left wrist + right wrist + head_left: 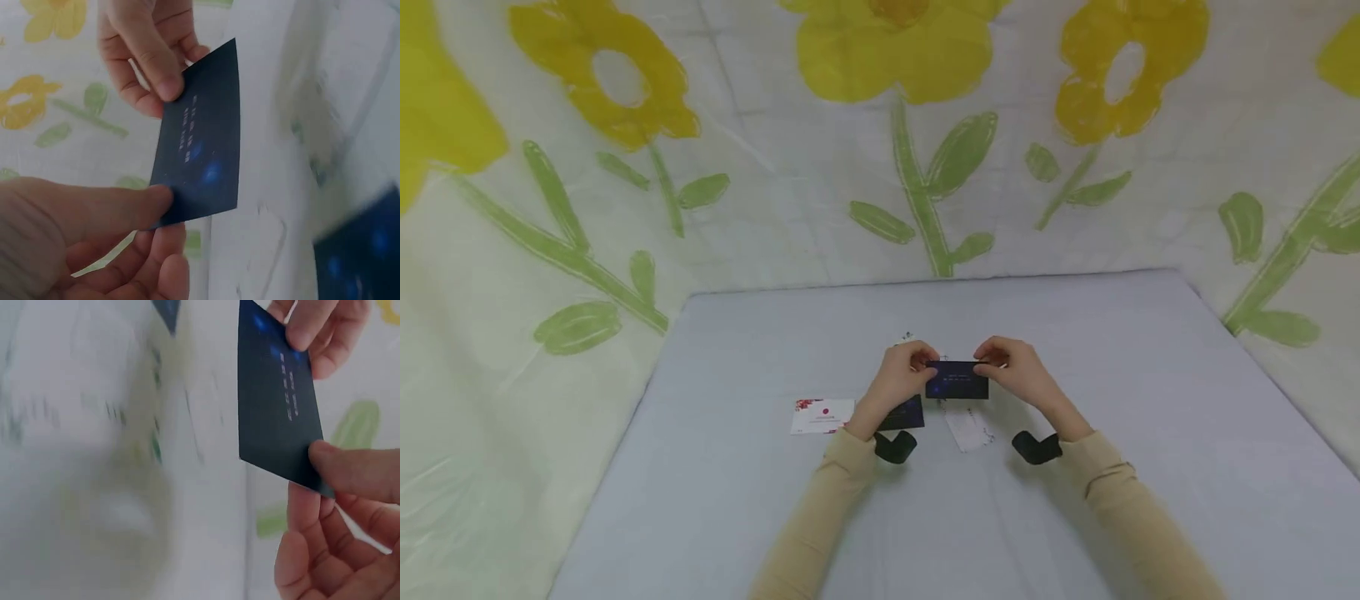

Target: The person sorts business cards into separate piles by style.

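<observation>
A dark blue card (957, 381) with small pale print and blue glowing spots is held up above the table between both hands. My left hand (904, 372) pinches its left end between thumb and fingers; in the left wrist view the thumb (147, 203) lies on the printed face. On the other end, my right hand (1013, 371) pinches the upper corner, its thumb (350, 469) over the edge in the right wrist view. Beneath the left wrist lies another dark blue card (904, 415), partly hidden by that arm.
A white card with red blossoms (822, 416) lies left of the left forearm. White cards with dark green sprigs (967, 427) lie under and behind the held card, partly covered. The pale table (737, 517) ends at a flower-printed curtain (775, 208). Black wrist mounts (1037, 447) hang below both wrists.
</observation>
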The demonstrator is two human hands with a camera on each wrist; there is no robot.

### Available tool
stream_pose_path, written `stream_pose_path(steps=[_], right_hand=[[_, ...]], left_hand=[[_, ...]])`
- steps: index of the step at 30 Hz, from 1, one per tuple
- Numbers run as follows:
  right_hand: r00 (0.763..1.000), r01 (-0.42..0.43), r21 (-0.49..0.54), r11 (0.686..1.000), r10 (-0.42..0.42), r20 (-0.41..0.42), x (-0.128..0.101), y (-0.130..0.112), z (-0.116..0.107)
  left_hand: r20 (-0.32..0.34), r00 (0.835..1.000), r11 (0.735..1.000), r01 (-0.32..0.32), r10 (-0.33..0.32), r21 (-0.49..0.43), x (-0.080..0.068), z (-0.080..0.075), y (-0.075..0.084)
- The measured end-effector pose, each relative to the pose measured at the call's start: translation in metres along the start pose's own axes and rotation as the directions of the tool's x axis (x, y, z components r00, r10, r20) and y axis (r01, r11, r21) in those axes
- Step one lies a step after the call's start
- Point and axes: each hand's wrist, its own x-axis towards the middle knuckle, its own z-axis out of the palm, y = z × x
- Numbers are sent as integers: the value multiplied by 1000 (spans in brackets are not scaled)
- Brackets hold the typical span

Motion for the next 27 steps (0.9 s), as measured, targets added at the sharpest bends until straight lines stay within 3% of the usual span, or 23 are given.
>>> stream_pose_path(steps=[4, 12, 19, 27], right_hand=[[997, -59, 72, 996, 55, 60, 5, -10, 31], [990, -89, 31, 996, 85, 114, 19, -24, 79], [989, -87, -82, 993, 96, 113, 22, -31, 95], [992, -54, -301, 952, 86, 92, 20, -40, 104]], left_hand=[[29, 999, 999, 27, -28, 39, -20, -20, -18], [8, 993, 991, 120, -121, 61, -50, -41, -42], [-6, 989, 983, 148, -148, 113, -55, -38, -51], [-21, 988, 970, 155, -154, 189, -59, -33, -58]])
